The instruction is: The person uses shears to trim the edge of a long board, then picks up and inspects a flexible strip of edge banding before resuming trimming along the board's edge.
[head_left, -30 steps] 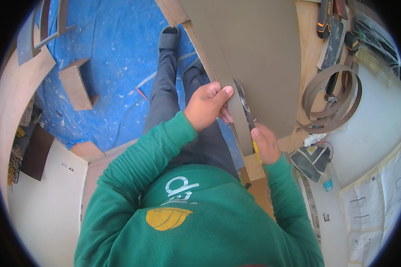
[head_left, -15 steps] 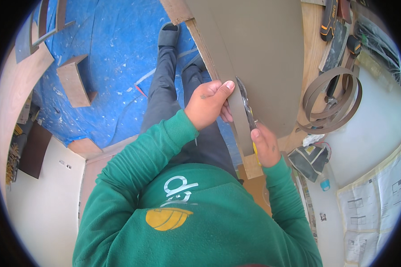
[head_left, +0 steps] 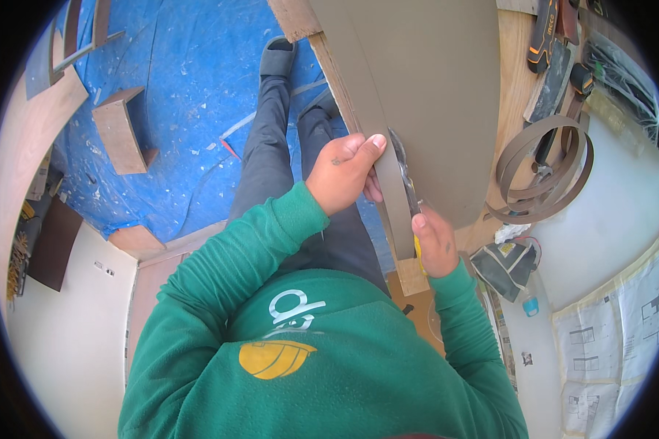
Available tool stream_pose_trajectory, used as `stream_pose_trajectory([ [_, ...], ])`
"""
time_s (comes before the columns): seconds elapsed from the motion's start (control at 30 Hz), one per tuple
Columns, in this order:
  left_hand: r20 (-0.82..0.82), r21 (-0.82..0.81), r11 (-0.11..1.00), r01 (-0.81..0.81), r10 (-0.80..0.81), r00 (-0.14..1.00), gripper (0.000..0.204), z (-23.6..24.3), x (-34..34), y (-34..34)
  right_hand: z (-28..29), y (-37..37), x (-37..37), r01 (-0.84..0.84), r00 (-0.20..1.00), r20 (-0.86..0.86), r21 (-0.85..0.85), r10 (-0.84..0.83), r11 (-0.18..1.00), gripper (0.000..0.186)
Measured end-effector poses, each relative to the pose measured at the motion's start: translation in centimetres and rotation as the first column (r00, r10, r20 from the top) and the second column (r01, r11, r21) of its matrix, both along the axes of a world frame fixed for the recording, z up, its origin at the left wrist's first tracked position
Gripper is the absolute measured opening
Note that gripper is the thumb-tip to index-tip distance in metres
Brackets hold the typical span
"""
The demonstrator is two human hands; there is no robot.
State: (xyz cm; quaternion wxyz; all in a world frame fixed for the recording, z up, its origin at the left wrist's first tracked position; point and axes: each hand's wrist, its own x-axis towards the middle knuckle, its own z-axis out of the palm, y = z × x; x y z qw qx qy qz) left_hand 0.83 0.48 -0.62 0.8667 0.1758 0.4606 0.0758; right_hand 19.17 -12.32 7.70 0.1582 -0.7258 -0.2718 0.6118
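A long grey-brown board (head_left: 439,80) runs away from me, with pale wood along its left edge. My left hand (head_left: 344,168) is closed on a narrow grey-brown strip (head_left: 397,212) at that edge, thumb on top and fingers underneath. My right hand (head_left: 436,241) grips a yellow-handled blade tool (head_left: 406,175); its dark, smeared metal blade lies against the strip's right side, pointing away from me.
Hand tools (head_left: 543,33) and coiled edging strips (head_left: 578,175) lie at the right, above a dark pouch (head_left: 505,263) and printed plans (head_left: 608,336). A blue sheet (head_left: 187,88) covers the floor left, with wooden brackets (head_left: 113,128) and curved plywood (head_left: 18,183).
Both hands keep their grip and almost the same place on the strip and tool. The view has shifted slightly, and the board appears a little farther right.
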Motion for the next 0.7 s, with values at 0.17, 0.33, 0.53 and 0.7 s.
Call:
stream_pose_trajectory([
  [0.17, -0.007, 0.0, 1.0, 0.013, -0.013, 1.0, 0.042, 0.31, 0.0, 0.23, 0.1, -0.1, 0.13, -0.005, 1.0, 0.0, -0.014, 0.005, 1.0, 0.048],
  [0.33, 0.002, -0.005, 1.0, 0.014, -0.014, 1.0, 0.042, 0.31, -0.03, 0.22, 0.21, -0.09, 0.14, 0.004, 1.0, 0.002, -0.011, -0.004, 1.0, 0.048],
  [0.53, -0.01, -0.018, 1.0, -0.02, 0.02, 1.0, 0.043, 0.56, 0.07, 0.29, 0.24, -0.05, 0.16, 0.014, 1.0, 0.004, -0.005, -0.014, 1.0, 0.049],
  [0.7, -0.009, -0.044, 0.998, -0.036, 0.036, 0.999, 0.043, 0.68, 0.15, 0.33, -0.09, -0.64, 0.32, 0.026, 1.0, -0.003, 0.007, -0.026, 1.0, 0.05],
])
